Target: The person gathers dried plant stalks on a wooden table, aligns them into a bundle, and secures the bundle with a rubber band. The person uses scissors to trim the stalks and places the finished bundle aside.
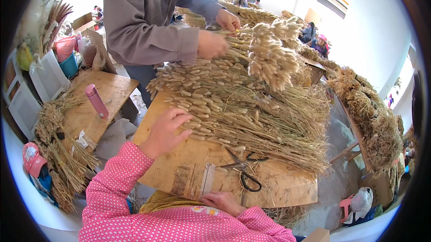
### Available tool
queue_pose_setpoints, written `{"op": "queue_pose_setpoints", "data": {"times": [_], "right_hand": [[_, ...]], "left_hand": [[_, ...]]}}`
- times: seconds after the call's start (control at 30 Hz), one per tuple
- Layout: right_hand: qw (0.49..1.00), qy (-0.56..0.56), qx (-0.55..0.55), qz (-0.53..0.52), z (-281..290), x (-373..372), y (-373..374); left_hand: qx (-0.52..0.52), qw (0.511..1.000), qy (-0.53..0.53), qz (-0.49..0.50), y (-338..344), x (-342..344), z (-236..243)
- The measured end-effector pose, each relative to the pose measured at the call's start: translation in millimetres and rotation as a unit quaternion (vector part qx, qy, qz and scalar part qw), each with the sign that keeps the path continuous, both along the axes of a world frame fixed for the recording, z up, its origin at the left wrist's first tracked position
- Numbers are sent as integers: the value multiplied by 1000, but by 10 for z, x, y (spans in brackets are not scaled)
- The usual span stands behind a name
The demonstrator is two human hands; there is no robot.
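Observation:
My left hand (pixel 165 132) is raised over the wooden table (pixel 161 169), fingers apart and nothing in them. It is beside the fluffy heads of a broad pile of dried bunny-tail grass (pixel 269 123), whose stems point right. At the near table edge lies my right hand (pixel 223 202), fingers stretched out flat and holding nothing. Close to it is a pale ruler-like strip (pixel 208 178). Black-handled scissors (pixel 242 165) lie with blades parted between the pile and that hand. Across the table, a person in a grey-brown jacket (pixel 148 22) holds a bunch of grass heads (pixel 274 51) in both hands.
On the left, a second wooden table (pixel 96 90) bears a pink bottle (pixel 97 101) and more dried grass (pixel 58 152). Another long table at right is heaped with dried plants (pixel 366 112). A pink stool (pixel 347 208) with a white bag stands low on the right. People sit farther back.

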State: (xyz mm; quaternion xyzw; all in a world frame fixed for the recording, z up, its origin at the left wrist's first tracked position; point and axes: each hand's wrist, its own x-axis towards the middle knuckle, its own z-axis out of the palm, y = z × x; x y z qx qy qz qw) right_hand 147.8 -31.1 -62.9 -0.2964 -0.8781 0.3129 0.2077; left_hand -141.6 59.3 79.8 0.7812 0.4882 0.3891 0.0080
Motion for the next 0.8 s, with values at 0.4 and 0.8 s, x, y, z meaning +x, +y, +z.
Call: {"op": "queue_pose_setpoints", "data": {"times": [0.4,0.8], "right_hand": [[996,34,-73,-24,-121,-34,5],[990,36,-129,-34,-155,-23,25]], "left_hand": [[-67,998,1,-12,-197,130,-591],[-93,995,-17,-43,-342,314,-825]]}}
